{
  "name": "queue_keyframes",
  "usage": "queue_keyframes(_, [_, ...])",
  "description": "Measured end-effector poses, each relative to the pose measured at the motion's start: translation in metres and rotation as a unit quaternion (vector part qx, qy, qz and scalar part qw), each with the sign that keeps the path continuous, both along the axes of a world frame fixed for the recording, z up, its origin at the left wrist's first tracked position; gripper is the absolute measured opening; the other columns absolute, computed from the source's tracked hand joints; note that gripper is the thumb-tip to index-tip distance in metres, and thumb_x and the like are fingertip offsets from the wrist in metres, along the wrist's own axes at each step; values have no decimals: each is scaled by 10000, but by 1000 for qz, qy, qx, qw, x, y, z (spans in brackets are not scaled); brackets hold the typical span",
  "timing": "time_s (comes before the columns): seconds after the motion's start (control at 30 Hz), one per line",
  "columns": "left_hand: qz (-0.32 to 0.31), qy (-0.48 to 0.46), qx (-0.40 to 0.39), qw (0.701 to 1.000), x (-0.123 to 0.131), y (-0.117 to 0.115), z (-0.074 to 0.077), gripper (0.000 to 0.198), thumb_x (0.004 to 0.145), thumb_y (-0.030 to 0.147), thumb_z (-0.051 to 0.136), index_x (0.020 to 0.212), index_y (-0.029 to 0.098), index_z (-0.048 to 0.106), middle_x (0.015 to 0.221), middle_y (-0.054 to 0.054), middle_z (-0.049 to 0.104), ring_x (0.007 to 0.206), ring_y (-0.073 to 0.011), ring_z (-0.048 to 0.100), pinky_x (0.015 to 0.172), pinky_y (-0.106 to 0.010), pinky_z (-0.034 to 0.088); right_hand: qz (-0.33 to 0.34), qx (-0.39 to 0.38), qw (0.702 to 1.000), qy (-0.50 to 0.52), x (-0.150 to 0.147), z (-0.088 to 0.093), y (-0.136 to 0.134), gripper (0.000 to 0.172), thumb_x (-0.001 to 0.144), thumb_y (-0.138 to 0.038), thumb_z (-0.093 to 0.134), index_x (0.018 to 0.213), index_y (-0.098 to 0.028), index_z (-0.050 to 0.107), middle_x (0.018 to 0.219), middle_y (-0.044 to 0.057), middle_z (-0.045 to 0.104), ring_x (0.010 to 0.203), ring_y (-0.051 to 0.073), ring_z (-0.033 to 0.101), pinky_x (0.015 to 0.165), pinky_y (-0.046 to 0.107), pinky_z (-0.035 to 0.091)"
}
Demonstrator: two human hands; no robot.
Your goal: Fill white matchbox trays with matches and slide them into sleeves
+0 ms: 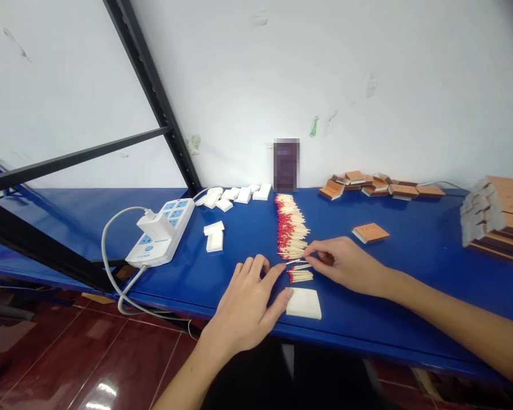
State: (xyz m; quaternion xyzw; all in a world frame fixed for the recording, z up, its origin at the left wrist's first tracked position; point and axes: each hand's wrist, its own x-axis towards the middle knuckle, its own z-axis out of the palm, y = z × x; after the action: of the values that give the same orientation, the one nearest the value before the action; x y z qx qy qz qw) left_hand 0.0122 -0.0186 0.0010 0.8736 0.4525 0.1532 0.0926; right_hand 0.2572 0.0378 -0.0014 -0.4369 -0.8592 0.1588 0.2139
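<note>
A long row of red-headed matches (293, 228) runs from the wall toward me, heads to the left. A smaller group of matches (301, 277) lies at its near end. My right hand (348, 265) pinches with thumb and index finger at the bare end of a match beside the row. On the left, my left hand (245, 307) has its fingers apart; the index fingertip is at the match heads. Its thumb touches the corner of a white matchbox tray (304, 303) near the table's front edge. Whether that tray holds anything cannot be seen.
Several white trays (241, 195) lie at the back left, two more (215, 240) nearer. An orange matchbox sleeve (371, 233) lies right of the row, with more sleeves (378, 185) behind and a large stack (502, 219) far right. A power strip (165, 233) with a cable stands left.
</note>
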Motion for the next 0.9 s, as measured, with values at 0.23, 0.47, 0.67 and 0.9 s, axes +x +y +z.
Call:
queue_keyframes(0.23, [-1,0,-10,1000,0,0,0,411,1054,448,369,1393,257,503,1142,-80,505,1028,-270,495,927,-464,418,14,-28,999,-25,3,3,1,224,959,-302,489,901,-205,683,568,-46,491,506,122,439,531,252,326])
queue_keyframes(0.47, [1,-3,-24,1000,1,1,1,417,1053,472,370,1405,287,496,1127,-70,493,1026,-260,485,936,-466,413,12,-38,999,-31,0,1,0,249,981,-347,484,937,-217,693,587,-33,521,533,130,460,532,247,302])
queue_keyframes(0.67, [-1,-6,-32,999,0,1,2,420,1055,478,367,1415,292,477,1132,-67,493,1049,-262,484,956,-474,404,19,-30,999,-25,0,1,-1,265,984,-352,485,934,-215,706,590,-25,536,536,126,461,537,244,296])
queue_keyframes(0.9, [6,-7,-33,999,1,1,0,423,1051,458,379,1407,248,466,1195,-86,490,1109,-285,480,987,-500,396,26,-40,999,-13,2,0,-1,265,980,-357,491,940,-210,707,610,-20,559,553,124,472,552,247,298])
